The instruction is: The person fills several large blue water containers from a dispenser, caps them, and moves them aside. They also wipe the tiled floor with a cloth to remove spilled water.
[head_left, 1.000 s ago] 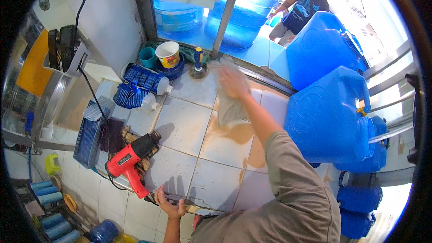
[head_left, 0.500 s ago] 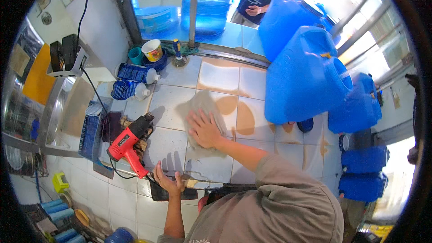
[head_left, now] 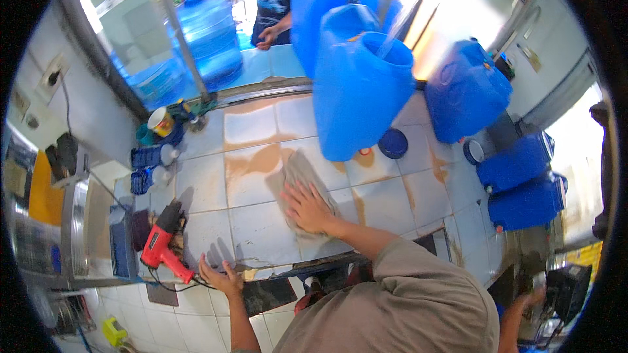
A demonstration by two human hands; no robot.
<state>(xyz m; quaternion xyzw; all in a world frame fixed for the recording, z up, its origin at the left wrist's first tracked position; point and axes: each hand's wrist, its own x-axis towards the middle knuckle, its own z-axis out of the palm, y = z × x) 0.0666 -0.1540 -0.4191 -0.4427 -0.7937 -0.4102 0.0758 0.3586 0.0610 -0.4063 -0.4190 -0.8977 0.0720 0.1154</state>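
Observation:
My right hand (head_left: pixel 307 208) lies flat, fingers spread, on a grey-beige cloth (head_left: pixel 302 173) pressed against the white tiled counter (head_left: pixel 258 219). Brown, dirty-looking wet patches (head_left: pixel 265 159) mark the tiles on both sides of the cloth. Over the counter's near edge, my left hand (head_left: pixel 222 279) is held open with nothing in it. Just left of it lies a red heat gun (head_left: pixel 159 248) with a black nozzle, its handle end close to my fingers.
Large blue jugs (head_left: pixel 356 85) stand at the back right, beside a dark blue cap (head_left: pixel 393 143). Small bottles (head_left: pixel 154 155) and a cup (head_left: pixel 160 121) line the left. A person (head_left: pixel 275 6) stands beyond the window; another person's arm (head_left: pixel 517 317) shows lower right.
My view has turned to the right. The cloth and my right hand have slid right across the tiles, onto the brown patches. My left hand stays open near the heat gun.

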